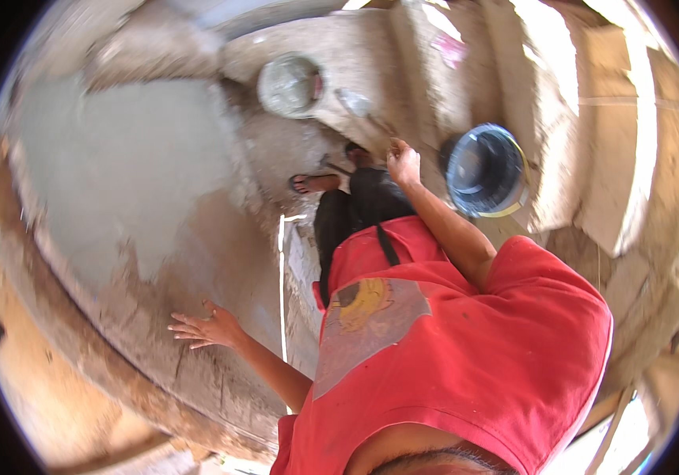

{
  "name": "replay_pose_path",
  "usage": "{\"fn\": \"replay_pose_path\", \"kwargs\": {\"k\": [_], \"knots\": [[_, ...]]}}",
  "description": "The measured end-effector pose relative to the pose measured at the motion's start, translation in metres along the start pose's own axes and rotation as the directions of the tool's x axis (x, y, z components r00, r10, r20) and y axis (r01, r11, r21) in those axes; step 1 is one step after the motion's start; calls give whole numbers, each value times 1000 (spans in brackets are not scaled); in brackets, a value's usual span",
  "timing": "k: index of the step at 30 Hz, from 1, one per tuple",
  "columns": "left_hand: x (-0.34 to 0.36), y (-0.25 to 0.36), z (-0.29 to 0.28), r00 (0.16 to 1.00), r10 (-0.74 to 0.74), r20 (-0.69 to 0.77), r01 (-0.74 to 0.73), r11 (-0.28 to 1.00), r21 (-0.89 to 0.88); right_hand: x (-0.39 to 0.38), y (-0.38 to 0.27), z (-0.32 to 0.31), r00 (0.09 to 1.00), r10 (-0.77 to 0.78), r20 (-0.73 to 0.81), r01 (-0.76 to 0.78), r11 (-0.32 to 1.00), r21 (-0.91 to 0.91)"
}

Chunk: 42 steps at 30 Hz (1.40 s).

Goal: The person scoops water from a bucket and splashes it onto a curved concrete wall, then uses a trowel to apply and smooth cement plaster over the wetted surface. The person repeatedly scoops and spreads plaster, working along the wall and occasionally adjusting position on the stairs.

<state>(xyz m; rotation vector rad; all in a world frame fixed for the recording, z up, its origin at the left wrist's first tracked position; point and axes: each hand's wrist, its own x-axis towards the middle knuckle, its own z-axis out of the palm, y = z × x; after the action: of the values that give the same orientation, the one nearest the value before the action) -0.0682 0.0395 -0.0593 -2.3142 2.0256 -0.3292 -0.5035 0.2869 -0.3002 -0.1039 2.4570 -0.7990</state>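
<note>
My left hand [205,328] is spread open over or against the rough, darker part of the wall [229,253], just below a broad patch of smooth grey plaster [118,166]. My right hand [403,162] is closed on the handle of a trowel [353,101], whose metal blade points up and away from me. A blue bucket [482,170] stands just right of my right hand. A pale bucket [290,83] with something indistinct inside is beyond the trowel, to the left of it.
Concrete steps [553,127] rise along the right, with a small pink item [449,49] on one. A wooden board edge [19,222] curves along the left. My sandalled feet [316,182] are on the dusty floor, beside another long-handled tool [338,166].
</note>
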Motion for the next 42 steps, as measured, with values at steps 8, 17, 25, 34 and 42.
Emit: {"fn": "replay_pose_path", "kwargs": {"k": [8, 17, 25, 34, 42], "knots": [[-112, 218, 47, 508, 656, 559, -478, 754, -450, -24, 107, -271, 680, -161, -716, -263, 857, -443], [-260, 371, 24, 38, 878, 477, -211, 474, -855, -54, 257, -174, 602, 682, 416, -436, -156, 886], [-282, 354, -9, 39, 925, 379, -101, 381, -919, -49, 286, -160, 775, 568, 277, -372, 55, 927], [-267, 406, -7, -7, 1000, -24, -596, -23, -803, -60, 139, -210, 913, 321, 252, -380, 445, 811], [-209, 389, 62, 181, 819, 545, -550, 543, -634, -87, -28, -191, 931, 70, 358, -317, 643, 697]]}}
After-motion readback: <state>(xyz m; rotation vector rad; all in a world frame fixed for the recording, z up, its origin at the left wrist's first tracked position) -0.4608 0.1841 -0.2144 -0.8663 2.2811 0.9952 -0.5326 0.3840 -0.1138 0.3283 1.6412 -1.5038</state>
